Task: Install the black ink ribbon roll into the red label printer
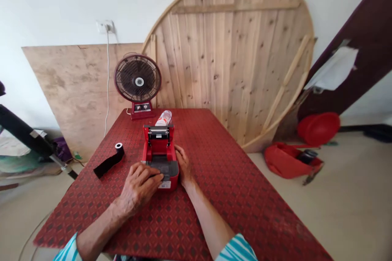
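A red thermal printer (159, 151) stands on the red patterned tablecloth (232, 200), its lid raised at the back and its metal roller mechanism showing. My left hand (139, 185) lies over the printer's grey front section, fingers closed on it. My right hand (183, 165) cups the printer's right side. To the left of the printer lies a black ribbon roll (108, 162) with a white core, its loose end stretched toward me. A clear plastic bottle (163, 118) lies behind the printer, partly hidden by it.
A red-based desk fan (137, 78) stands at the table's far edge, its white cord running up the wall. Behind the table lean a plywood sheet (79, 89) and a large round wooden board (232, 57). Red basins (320, 128) and a red bag (286, 161) lie on the floor at right.
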`<action>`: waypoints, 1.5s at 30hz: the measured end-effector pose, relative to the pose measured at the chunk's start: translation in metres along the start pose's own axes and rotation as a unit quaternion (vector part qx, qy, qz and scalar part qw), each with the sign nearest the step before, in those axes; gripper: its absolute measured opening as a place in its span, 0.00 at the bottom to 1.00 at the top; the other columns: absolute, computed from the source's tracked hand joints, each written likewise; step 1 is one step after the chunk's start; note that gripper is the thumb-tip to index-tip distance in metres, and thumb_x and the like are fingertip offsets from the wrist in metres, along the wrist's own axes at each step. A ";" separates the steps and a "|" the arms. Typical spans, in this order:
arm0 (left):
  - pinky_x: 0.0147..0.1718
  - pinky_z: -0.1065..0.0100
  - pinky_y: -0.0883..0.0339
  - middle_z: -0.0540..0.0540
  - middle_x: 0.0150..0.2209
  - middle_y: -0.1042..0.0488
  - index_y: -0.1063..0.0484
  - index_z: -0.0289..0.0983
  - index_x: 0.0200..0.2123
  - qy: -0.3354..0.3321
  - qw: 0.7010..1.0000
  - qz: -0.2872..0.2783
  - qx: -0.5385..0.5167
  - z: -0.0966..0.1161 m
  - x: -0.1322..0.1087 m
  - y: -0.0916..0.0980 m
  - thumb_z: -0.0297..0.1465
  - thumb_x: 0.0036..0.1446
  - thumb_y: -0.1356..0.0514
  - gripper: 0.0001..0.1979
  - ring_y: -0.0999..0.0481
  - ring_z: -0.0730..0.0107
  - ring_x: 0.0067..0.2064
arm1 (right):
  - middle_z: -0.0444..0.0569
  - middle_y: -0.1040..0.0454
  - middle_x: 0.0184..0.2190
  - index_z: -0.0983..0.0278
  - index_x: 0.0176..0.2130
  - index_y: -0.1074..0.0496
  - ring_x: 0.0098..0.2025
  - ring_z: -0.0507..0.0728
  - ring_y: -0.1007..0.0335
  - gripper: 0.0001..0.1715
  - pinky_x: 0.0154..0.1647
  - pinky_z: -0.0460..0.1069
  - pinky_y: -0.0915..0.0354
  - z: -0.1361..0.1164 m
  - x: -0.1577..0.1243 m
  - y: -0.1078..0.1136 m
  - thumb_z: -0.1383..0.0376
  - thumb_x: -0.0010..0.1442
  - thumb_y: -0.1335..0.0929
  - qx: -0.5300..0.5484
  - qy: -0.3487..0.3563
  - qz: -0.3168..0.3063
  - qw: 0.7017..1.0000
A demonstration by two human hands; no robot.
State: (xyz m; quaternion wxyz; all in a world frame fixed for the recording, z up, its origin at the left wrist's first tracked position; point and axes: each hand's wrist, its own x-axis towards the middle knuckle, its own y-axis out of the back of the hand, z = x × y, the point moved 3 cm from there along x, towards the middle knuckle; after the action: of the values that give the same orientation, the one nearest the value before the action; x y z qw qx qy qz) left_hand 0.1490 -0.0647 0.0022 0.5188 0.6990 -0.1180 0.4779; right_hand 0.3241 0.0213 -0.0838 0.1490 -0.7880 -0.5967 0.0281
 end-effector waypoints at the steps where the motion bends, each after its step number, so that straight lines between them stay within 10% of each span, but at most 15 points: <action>1: 0.45 0.63 0.38 0.48 0.37 0.22 0.27 0.39 0.41 0.004 1.000 0.007 -0.003 0.001 -0.002 -0.002 0.27 0.60 0.41 0.07 0.26 0.70 0.39 | 0.48 0.24 0.47 0.59 0.45 0.26 0.51 0.60 0.30 0.22 0.54 0.54 0.38 0.001 -0.001 0.001 0.52 0.54 0.34 0.002 0.000 -0.006 1.000; 9: 0.50 0.61 0.38 0.44 0.41 0.23 0.29 0.37 0.47 0.014 0.999 0.026 -0.019 0.005 -0.016 -0.007 0.26 0.60 0.43 0.11 0.26 0.67 0.43 | 0.50 0.26 0.52 0.58 0.49 0.29 0.53 0.60 0.31 0.28 0.50 0.53 0.36 0.006 0.016 0.008 0.47 0.53 0.34 -0.009 -0.011 0.041 0.999; 16: 0.50 0.60 0.39 0.44 0.42 0.23 0.29 0.36 0.47 0.014 0.999 0.024 -0.027 0.006 -0.016 -0.006 0.25 0.60 0.44 0.12 0.27 0.67 0.44 | 0.46 0.23 0.47 0.57 0.43 0.26 0.48 0.58 0.29 0.29 0.46 0.52 0.38 -0.041 0.057 -0.016 0.42 0.51 0.36 -0.004 0.013 0.002 1.000; 23: 0.50 0.59 0.40 0.44 0.44 0.23 0.30 0.36 0.49 0.022 0.999 -0.003 -0.030 0.005 -0.018 -0.006 0.26 0.59 0.43 0.14 0.28 0.65 0.46 | 0.48 0.24 0.48 0.61 0.27 0.25 0.54 0.59 0.33 0.16 0.57 0.54 0.43 -0.046 0.015 0.001 0.51 0.51 0.31 -0.061 0.070 -0.002 0.996; 31: 0.52 0.58 0.42 0.44 0.45 0.23 0.31 0.37 0.50 0.028 0.999 -0.023 -0.040 0.005 -0.019 -0.009 0.26 0.60 0.43 0.14 0.28 0.65 0.47 | 0.46 0.24 0.45 0.57 0.44 0.27 0.49 0.60 0.30 0.25 0.55 0.58 0.37 -0.036 -0.009 0.000 0.57 0.45 0.27 0.013 -0.024 -0.034 0.999; 45: 0.57 0.51 0.47 0.39 0.50 0.26 0.31 0.37 0.52 0.139 0.988 -0.067 0.017 -0.038 -0.018 0.000 0.45 0.63 0.49 0.22 0.33 0.55 0.55 | 0.46 0.27 0.51 0.55 0.48 0.28 0.56 0.60 0.35 0.23 0.59 0.58 0.39 -0.031 -0.011 0.004 0.55 0.52 0.31 -0.046 0.018 -0.059 0.997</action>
State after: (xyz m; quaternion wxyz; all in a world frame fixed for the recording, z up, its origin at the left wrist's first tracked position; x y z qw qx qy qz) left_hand 0.1187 -0.0387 -0.0114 0.5489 0.6407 0.0108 0.5367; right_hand 0.3317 0.0037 -0.0571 0.1242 -0.7575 -0.6405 -0.0224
